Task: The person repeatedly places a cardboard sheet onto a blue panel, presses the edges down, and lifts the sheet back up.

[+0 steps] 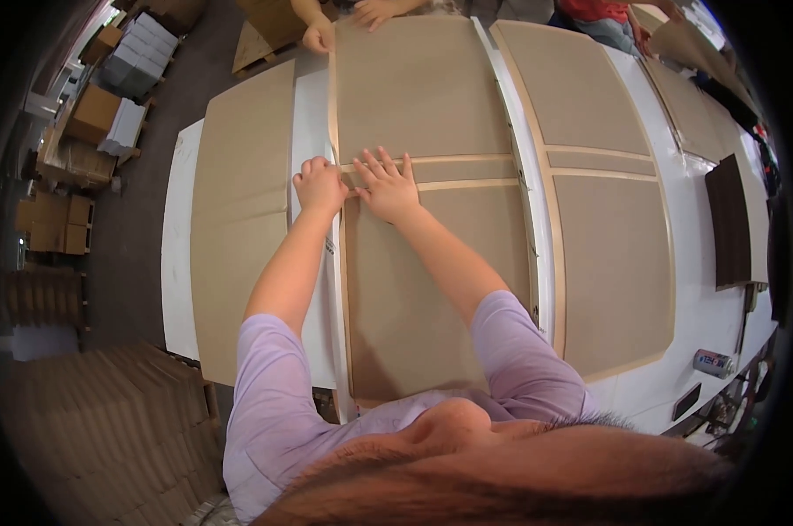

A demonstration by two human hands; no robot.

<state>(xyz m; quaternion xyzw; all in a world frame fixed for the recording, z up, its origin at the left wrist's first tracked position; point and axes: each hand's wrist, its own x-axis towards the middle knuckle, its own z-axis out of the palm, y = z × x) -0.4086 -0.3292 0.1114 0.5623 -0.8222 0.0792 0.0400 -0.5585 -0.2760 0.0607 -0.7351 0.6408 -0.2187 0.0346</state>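
One bare hand, the left hand (pixel 321 184), sits at the left edge of the middle brown panel (pixel 431 289) with its fingers bent inward; whether it pinches the pale edging there I cannot tell, since the fingertips are hidden; the right hand (pixel 389 186) lies just beside it, palm down, fingers spread wide, resting on the narrow cross band (pixel 471 170) and gripping nothing that shows. The middle brown panel lies flat in front of the person, its length running away from the lilac sleeves (pixel 528 351); pale strips border the cross band on both long sides.

To the left lies a plain brown sheet (pixel 239 237), partly over the white tabletop (pixel 176 237); to the right lies a similar banded panel (pixel 615 254), apart from the middle one; a small can (pixel 714 363) lies on its side near the right edge, with a dark flat object (pixel 686 401) close by. At the far end a co-worker's hand (pixel 319 37) touches the middle panel's corner; beyond the tabletop, at lower left, stands a large stack of brown cardboard (pixel 107 421).
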